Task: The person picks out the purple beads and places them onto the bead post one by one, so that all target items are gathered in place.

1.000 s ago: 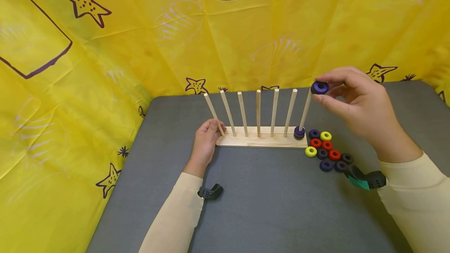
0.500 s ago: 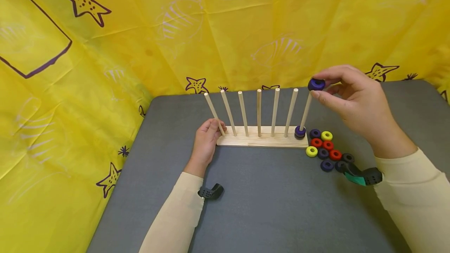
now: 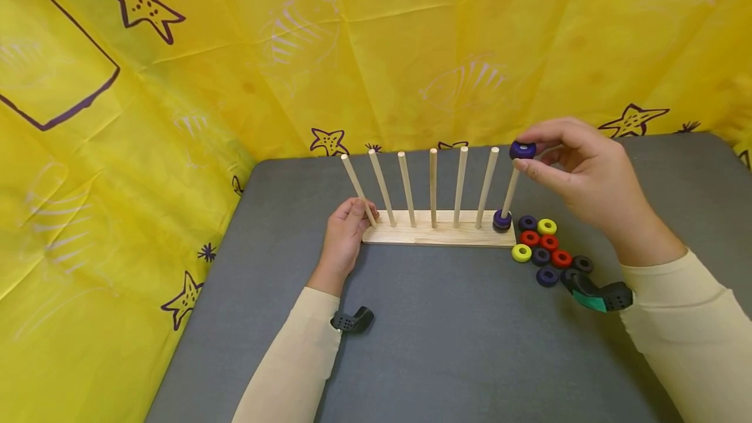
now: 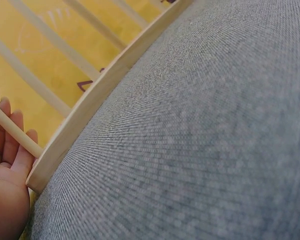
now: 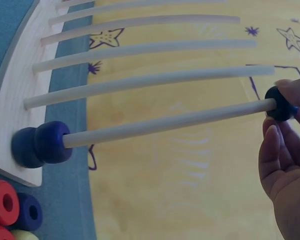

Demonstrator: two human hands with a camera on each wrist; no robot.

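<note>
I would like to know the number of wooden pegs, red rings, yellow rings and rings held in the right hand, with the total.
Wooden pegs: 7
Red rings: 3
Yellow rings: 2
Ring held in the right hand: 1
Total: 13

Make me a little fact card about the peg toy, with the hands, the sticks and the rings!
Pegs: seven, standing on a wooden base
Rings stacked: two, at the foot of the rightmost peg
Left hand: at the base's left end
Right hand: pinching a purple ring at that peg's tip
Loose rings: two yellow, three red, several dark
Table: gray
Backdrop: yellow cloth
</note>
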